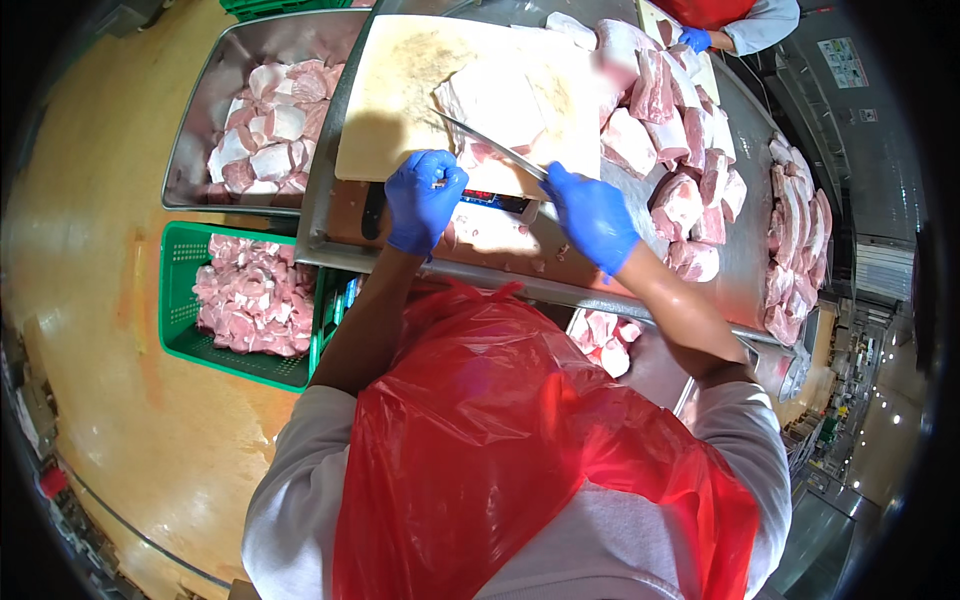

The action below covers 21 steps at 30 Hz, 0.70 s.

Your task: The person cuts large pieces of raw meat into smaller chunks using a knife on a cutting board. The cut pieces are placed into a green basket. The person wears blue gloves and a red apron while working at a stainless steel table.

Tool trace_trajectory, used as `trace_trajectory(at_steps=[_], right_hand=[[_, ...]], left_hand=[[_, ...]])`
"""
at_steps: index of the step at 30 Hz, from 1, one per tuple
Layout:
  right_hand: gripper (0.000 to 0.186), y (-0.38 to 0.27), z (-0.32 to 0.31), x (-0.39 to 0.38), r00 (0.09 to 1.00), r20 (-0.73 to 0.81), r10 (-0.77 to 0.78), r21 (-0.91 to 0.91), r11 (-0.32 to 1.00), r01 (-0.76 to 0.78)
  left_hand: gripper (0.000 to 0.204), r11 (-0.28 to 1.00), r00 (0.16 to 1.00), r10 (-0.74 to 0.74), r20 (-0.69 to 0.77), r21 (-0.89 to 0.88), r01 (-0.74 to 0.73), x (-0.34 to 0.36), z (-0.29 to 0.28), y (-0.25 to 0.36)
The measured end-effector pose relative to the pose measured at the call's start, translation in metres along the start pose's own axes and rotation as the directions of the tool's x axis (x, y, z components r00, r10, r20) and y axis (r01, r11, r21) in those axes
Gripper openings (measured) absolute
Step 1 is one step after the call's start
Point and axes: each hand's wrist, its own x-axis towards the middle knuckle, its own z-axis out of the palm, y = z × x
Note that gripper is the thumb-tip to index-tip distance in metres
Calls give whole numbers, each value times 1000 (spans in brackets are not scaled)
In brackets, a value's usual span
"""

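Note:
A pale slab of meat point(490, 100) with pink along its lower edge lies on the cream cutting board point(375, 75). My right hand point(590, 215), blue-gloved, grips a long knife point(490, 142) whose blade angles up-left across the slab. Just below the slab's left side, my left hand point(425, 195), also gloved, is curled closed at the board's near edge; what is inside its fingers, if anything, I cannot make out. Small scraps point(500, 235) and a dark handle point(374, 210) lie on the steel table below the board.
Left are a steel tub point(185, 150) and green crate point(175, 290) of meat. Right are several chunks point(680, 210) and long cuts point(790, 240) on steel. A lower container point(600, 340) holds meat. Another person's gloved hand point(694, 40) is at the top right.

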Motion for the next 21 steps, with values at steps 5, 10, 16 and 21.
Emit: trace_trajectory(at_steps=[5,10,16,21], right_hand=[[20,-22,25,36,1000,-15,19,30,999,-19],[29,62,4,-30,968,238,78,-168,985,-38],[16,79,-28,-72,989,118,88,-159,985,-69],[16,9,17,-17,981,-194,1,138,990,26]], left_hand=[[7,996,996,89,-8,-26,-89,0,0,-7],[6,998,998,58,-38,37,-56,2,-6,-13],[17,995,989,-94,-111,-43,90,0,-30,-12],[30,951,957,258,130,140,-275,7,-11,20]])
